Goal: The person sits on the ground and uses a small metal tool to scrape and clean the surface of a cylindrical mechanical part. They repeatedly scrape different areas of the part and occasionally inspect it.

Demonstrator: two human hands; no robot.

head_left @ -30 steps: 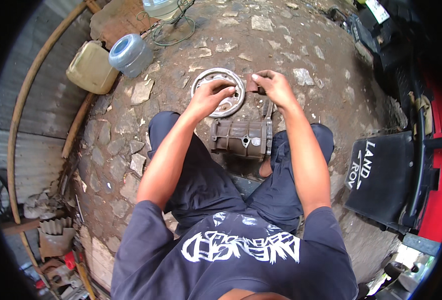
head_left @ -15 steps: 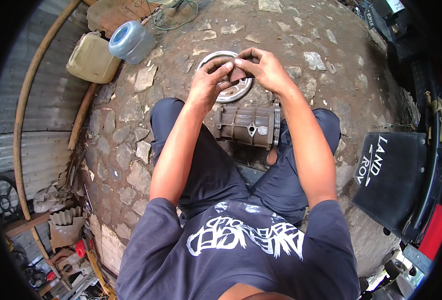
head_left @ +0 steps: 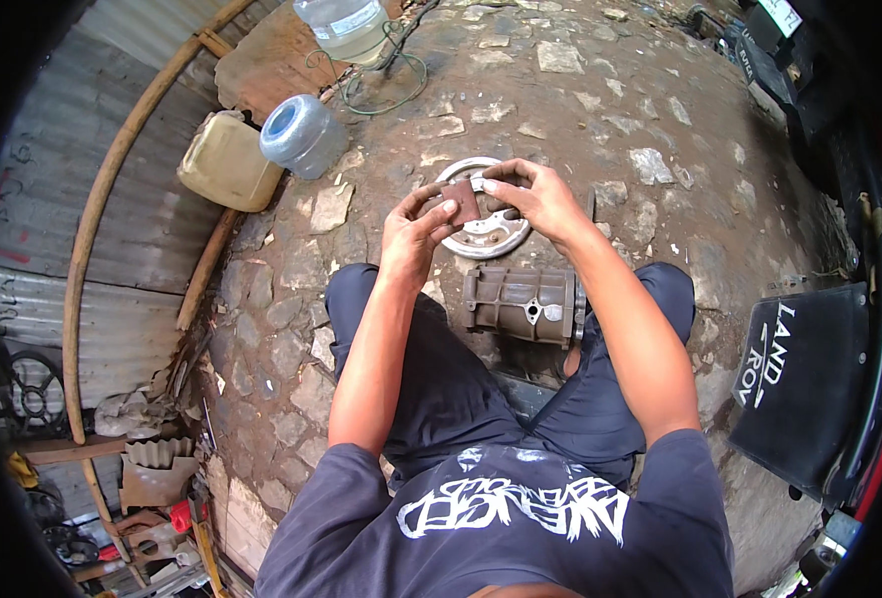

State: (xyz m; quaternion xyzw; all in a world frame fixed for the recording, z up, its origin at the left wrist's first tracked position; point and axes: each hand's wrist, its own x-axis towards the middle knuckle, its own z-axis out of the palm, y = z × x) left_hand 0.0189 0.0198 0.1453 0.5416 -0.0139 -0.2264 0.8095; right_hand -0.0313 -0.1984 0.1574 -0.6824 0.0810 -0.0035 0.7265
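Up in front of me, a small, flat reddish-brown piece of sandpaper is between my two hands. My left hand pinches its left side between thumb and fingers. At the upper right edge, my right hand closes its thumb and bent fingers on the sheet. Just below both hands lies a round silver metal plate with holes, partly covered by the fingers. Nearer to me, a ribbed grey-brown metal housing rests on its side between my legs.
Uneven stone paving surrounds me. To the left are a blue water jug, a yellowish jerrycan, and a corrugated metal wall with a wooden pole. A black mudflap hangs from a vehicle on the right.
The sandpaper has turned so its flat face shows more fully. My hands have drawn slightly apart. The whole view has shifted, bringing in another water jug at the top.
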